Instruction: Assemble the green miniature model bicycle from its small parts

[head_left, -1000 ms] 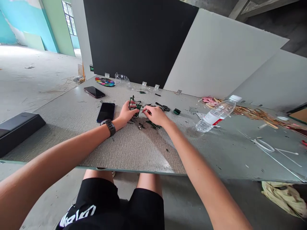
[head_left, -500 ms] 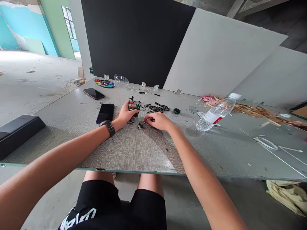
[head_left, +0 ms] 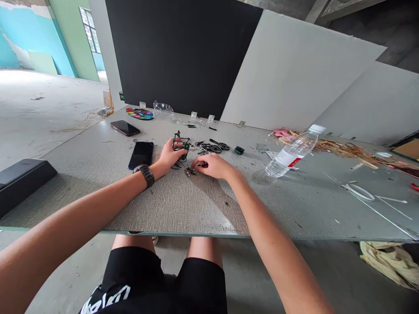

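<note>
My left hand [head_left: 169, 155] is closed around a small dark green frame [head_left: 177, 138], held upright just above the table. To its right, my right hand [head_left: 209, 165] has its fingers bent together over a little pile of small dark and metallic parts [head_left: 190, 172]; what its fingertips hold, if anything, is too small to name. Behind my right hand lie small black wheels [head_left: 215, 147] with thin parts around them. A small dark green piece [head_left: 239, 150] rests to the right of the wheels.
Left of my hands lie two phones [head_left: 141, 155] [head_left: 125, 127] and a black case [head_left: 28, 183]. A paint palette [head_left: 139, 114] and clear plastic [head_left: 163, 109] are at the back. A tilted water bottle [head_left: 291, 155], straw-like strips [head_left: 347, 152] and white ties [head_left: 360, 192] are on the right.
My right hand has shifted slightly at the small parts, its fingertips lower and more to the left. My left hand still holds the green frame. The whole view has moved a little.
</note>
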`<act>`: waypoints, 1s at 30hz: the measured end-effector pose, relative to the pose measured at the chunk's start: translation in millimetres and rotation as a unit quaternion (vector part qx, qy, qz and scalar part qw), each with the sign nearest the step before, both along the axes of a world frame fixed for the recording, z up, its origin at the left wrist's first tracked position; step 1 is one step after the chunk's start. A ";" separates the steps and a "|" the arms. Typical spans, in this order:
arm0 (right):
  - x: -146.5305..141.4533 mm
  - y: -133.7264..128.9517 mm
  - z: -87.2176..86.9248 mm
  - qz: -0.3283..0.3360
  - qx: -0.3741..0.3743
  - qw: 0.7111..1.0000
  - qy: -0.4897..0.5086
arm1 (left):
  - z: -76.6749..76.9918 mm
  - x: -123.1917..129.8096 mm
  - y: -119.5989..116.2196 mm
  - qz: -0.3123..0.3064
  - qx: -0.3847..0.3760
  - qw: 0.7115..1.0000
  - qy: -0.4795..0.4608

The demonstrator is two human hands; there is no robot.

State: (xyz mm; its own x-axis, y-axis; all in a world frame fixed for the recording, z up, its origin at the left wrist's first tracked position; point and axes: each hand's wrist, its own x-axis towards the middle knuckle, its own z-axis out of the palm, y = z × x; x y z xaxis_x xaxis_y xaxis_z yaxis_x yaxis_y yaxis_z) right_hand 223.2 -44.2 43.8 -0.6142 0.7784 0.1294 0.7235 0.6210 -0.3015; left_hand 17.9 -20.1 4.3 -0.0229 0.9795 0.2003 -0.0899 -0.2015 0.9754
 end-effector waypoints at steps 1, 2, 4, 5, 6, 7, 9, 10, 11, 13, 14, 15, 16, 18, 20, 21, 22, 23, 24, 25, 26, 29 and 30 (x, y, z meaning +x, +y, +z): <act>0.3 0.4 -0.4 0.005 -0.002 1.000 -0.001 | 0.3 0.0 -0.1 0.000 -0.001 1.000 0.000; 0.6 0.9 -0.8 0.010 -0.002 1.000 -0.002 | 0.6 0.0 -0.2 0.000 -0.002 1.000 0.000; 0.9 2.1 -1.7 0.020 -0.003 1.000 -0.002 | 1.5 0.1 -0.4 0.003 -0.004 1.000 0.002; 0.8 2.5 -2.0 0.024 -0.003 1.000 0.000 | 2.0 0.1 -0.7 0.004 -0.005 1.000 0.004; 0.8 2.9 -2.3 0.028 -0.003 1.000 0.002 | 2.5 0.1 -0.9 0.006 -0.004 1.000 0.006; 0.7 3.0 -2.5 0.031 -0.003 1.000 0.004 | 3.0 0.1 -1.3 0.006 -0.004 1.000 0.006; 0.6 2.9 -2.7 0.034 0.002 0.999 0.005 | 3.6 0.1 -1.9 0.003 -0.002 1.000 0.004; 0.5 2.7 -2.8 0.035 0.005 0.999 0.005 | 3.7 0.2 -2.1 0.002 -0.003 1.000 0.002; 0.5 2.5 -2.8 0.037 0.007 0.999 0.003 | 3.8 0.2 -2.2 0.001 -0.003 1.000 0.001; 0.1 1.9 -3.0 0.038 0.010 0.999 -0.002 | 3.5 0.2 -2.2 0.001 -0.003 1.000 -0.002; -0.2 1.6 -3.2 0.036 0.012 0.999 -0.004 | 3.2 0.2 -2.1 0.002 -0.003 1.000 -0.003; -0.6 1.4 -3.3 0.035 0.014 0.999 -0.007 | 2.8 0.1 -1.9 0.002 -0.003 1.000 -0.003; -1.0 1.2 -3.5 0.032 0.017 0.999 -0.009 | 2.4 0.1 -1.7 0.003 -0.002 1.000 -0.003; -2.0 1.2 -4.1 0.028 0.021 0.999 -0.013 | 1.5 -0.1 -1.1 0.004 -0.001 1.000 -0.003; -2.7 1.8 -5.1 0.025 0.023 0.999 -0.015 | 0.9 -0.2 -0.5 0.003 -0.001 1.000 -0.005; -2.9 2.2 -5.7 0.025 0.024 0.999 -0.015 | 0.6 -0.2 -0.2 0.002 0.000 1.000 -0.005; -2.9 2.6 -6.3 0.024 0.025 0.999 -0.013 | 0.4 -0.2 0.1 0.002 0.000 1.000 -0.006; -2.9 2.9 -6.8 0.023 0.025 0.999 -0.012 | 0.3 -0.1 0.3 0.002 0.001 1.000 -0.006; -2.7 3.2 -7.1 0.023 0.023 0.999 -0.009 | 0.1 0.0 0.6 0.002 0.001 1.000 -0.005; -2.6 3.2 -7.1 0.022 0.021 1.000 -0.004 | -0.2 0.0 1.0 0.002 0.002 1.000 -0.005; -2.4 3.0 -6.8 0.022 0.018 1.000 0.004 | -0.6 0.0 1.4 0.002 0.002 1.000 -0.004; -2.9 1.6 -4.5 0.010 0.025 0.998 0.064 | -2.1 -0.5 2.8 -0.002 0.003 1.000 0.008; -3.7 1.1 -3.5 -0.003 0.041 0.995 0.095 | -2.6 -0.7 3.1 0.001 0.010 1.000 0.022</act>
